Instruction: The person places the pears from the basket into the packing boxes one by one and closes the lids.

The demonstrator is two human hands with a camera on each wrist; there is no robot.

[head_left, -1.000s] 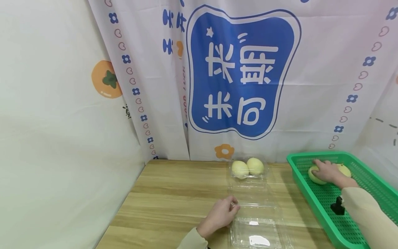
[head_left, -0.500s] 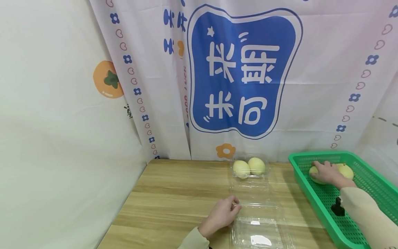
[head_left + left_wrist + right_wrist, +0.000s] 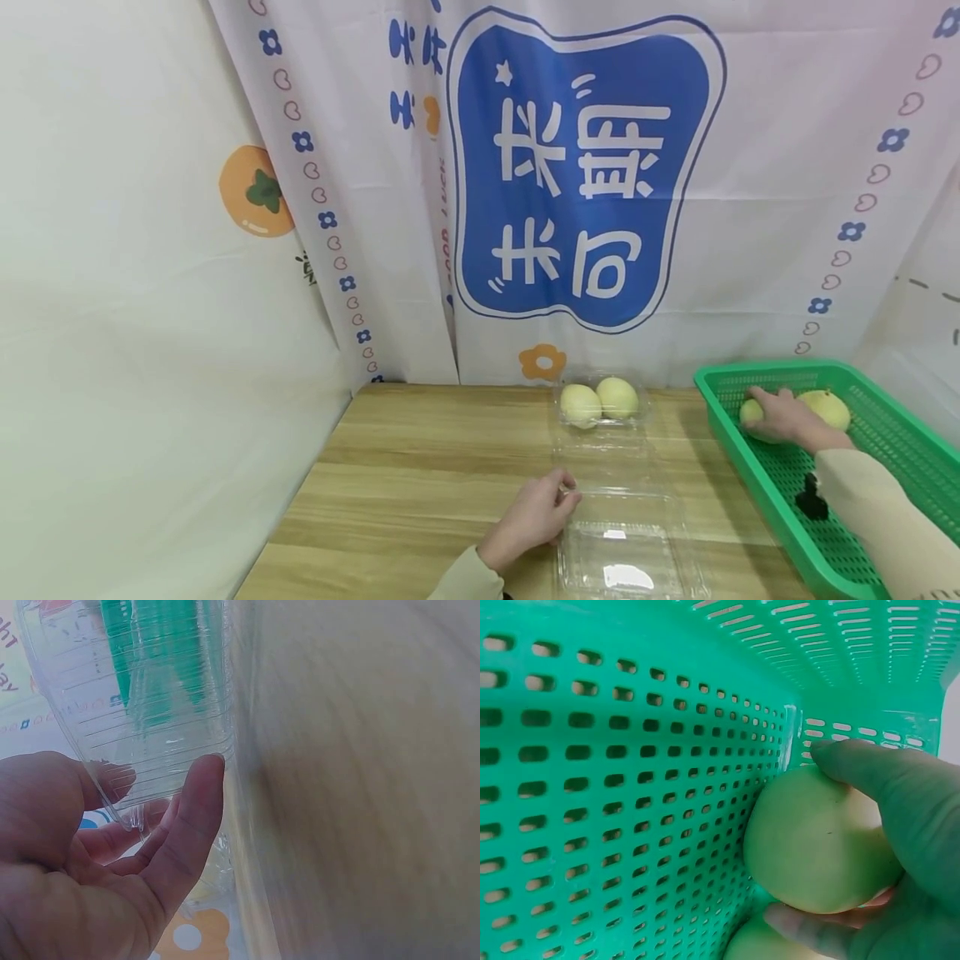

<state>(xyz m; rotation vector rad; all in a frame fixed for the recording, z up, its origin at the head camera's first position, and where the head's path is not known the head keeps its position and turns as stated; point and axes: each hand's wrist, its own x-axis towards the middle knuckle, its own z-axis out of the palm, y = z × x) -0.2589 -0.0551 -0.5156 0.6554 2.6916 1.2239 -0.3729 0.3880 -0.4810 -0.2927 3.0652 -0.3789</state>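
Note:
At the far left of the green basket, my right hand point(image 3: 791, 419) curls round a pale yellow pear point(image 3: 821, 840). In the right wrist view the thumb lies over the pear and fingers reach beneath it. A second pear point(image 3: 825, 408) sits just right of that hand. My left hand point(image 3: 531, 512) holds the left edge of an opened clear plastic clamshell box point(image 3: 622, 554). The left wrist view shows thumb and fingers on either side of the box's ribbed wall point(image 3: 150, 742).
The green basket point(image 3: 757, 500) stands on the right of the wooden table point(image 3: 405, 483). Behind the opened box, near the back curtain point(image 3: 495, 350), another clear box point(image 3: 643, 408) contains two pears point(image 3: 598, 402). A black item point(image 3: 812, 500) shows by the right sleeve.
My right hand has shifted slightly on the pear in the basket. The left hand stays at the box edge; the head view wobbles a little.

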